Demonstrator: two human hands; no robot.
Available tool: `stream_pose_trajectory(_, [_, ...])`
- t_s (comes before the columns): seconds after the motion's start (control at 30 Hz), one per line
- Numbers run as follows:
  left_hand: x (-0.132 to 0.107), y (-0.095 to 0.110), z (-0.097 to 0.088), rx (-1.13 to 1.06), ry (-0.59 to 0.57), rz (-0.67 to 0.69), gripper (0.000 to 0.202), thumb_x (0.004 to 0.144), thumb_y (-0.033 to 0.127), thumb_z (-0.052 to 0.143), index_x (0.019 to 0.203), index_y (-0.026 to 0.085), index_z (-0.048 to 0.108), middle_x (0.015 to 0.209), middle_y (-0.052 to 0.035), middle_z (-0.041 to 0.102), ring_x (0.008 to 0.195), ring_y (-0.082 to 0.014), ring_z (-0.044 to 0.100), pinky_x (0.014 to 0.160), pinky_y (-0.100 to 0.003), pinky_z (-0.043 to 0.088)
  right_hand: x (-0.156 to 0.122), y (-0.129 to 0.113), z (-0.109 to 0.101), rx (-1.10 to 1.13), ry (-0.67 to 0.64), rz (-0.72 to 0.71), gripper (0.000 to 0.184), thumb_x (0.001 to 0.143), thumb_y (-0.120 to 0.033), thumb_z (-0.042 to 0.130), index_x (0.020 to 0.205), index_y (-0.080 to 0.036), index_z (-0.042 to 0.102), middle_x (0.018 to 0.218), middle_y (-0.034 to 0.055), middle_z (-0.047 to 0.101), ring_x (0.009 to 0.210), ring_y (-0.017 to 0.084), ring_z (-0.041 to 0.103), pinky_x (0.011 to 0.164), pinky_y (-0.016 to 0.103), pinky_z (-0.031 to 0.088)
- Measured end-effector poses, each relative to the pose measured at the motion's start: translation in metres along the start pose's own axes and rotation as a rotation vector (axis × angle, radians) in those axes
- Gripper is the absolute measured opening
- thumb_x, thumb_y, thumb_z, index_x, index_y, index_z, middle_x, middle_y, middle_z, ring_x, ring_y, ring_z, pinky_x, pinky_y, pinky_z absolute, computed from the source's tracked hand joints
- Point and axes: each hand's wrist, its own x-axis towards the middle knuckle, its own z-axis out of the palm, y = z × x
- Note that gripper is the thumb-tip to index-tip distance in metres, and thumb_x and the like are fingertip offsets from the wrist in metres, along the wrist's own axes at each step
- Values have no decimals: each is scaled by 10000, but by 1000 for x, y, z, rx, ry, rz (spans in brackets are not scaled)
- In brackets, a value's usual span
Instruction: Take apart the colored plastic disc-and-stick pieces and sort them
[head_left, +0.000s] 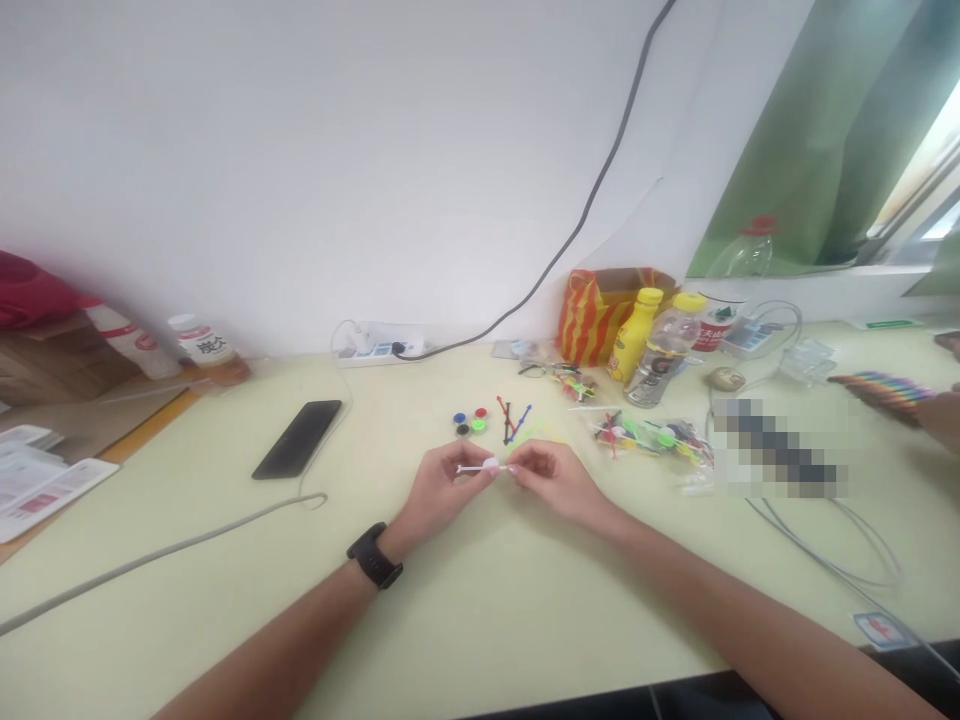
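Two bare hands meet over the table (465, 620): the left hand (439, 490) pinches one white disc (490, 464) with one white arrow (470, 468) through it, and the right hand (551, 478) has thumb and forefinger pressed together on the arrow's other end. Just beyond the hands lie four loose discs, one each of blue (460, 418), red (481, 413), black (463, 430) and green (478, 426); beside them are three dark or bright arrows: red, black and blue (520, 424). Five bottles stand behind, two at left and three at right. The white-capped bottle (206, 350) bears black characters, the first reading 炭; the large red-capped bottle (712, 325) has a red label with white characters too blurred to read surely. One black smartphone (298, 440) lies left, one black wristwatch (375, 556) circles the left wrist
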Motion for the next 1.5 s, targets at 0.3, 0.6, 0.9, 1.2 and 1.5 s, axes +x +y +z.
stream_pose_trajectory(0.3, [4,4,-6,-489,-222,-177,215,938,367,696,886,158,683,1094,-113,750,1088,-260,688,997,-395,505,3,-5,-5,86,38,30,331,830,-496,761,922,-186,693,850,26,677,719,147,606,712,309,517])
stream_pose_trajectory(0.6, [7,-4,-6,-359,-130,-135,308,859,349,801,1103,177,724,1061,-72,693,920,-190,677,912,-351,544,-3,-6,-7,-208,81,-151,327,931,-474,644,1161,-247,691,1049,59,590,833,165,590,705,298,508])
stream_pose_trajectory(0.9, [7,-3,-6,-324,-87,-144,315,812,340,845,1065,179,749,1030,-73,735,956,-189,677,913,-316,533,-5,-13,-14,9,-170,2,699,1052,-578,337,486,-188,459,528,-16,369,522,112,356,579,312,303])
stream_pose_trajectory(1.2, [4,3,-3,-276,-157,-96,262,843,349,815,1014,168,733,1024,-77,735,961,-203,687,913,-341,545,-2,-12,-7,192,-50,45,358,851,-500,770,886,-219,552,786,-17,605,657,123,530,589,256,416])
stream_pose_trajectory(1.5, [3,3,-3,-268,-219,-104,264,872,352,789,1033,157,711,1074,-103,744,1020,-243,708,937,-372,555,-3,-4,0,114,-111,34,358,899,-526,706,1059,-228,590,861,14,648,703,140,568,609,264,462])
